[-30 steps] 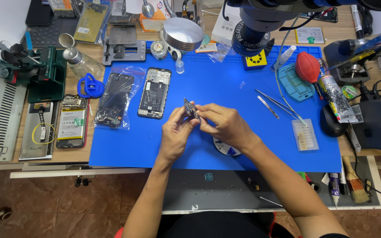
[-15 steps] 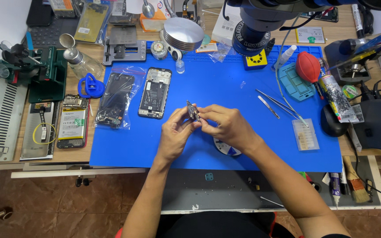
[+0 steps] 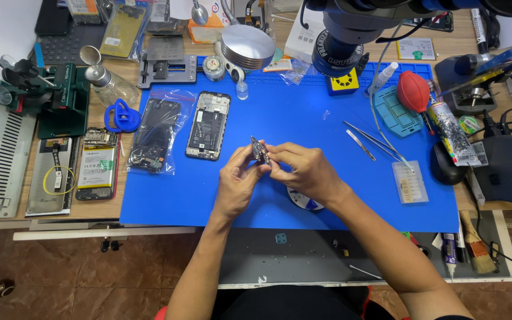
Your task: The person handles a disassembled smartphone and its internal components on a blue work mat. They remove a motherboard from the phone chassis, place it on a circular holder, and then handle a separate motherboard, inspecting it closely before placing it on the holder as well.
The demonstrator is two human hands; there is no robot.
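Since a second ago both hands have barely shifted: left hand [image 3: 236, 184] and right hand [image 3: 304, 172] each pinch the small circuit board [image 3: 260, 150] by its edges above the blue mat [image 3: 303, 118]; it looks light, stiff, fragile, best held by its rim

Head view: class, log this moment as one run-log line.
left hand: pinches small circuit board | right hand: grips same board | below: blue mat | nearby: opened phone
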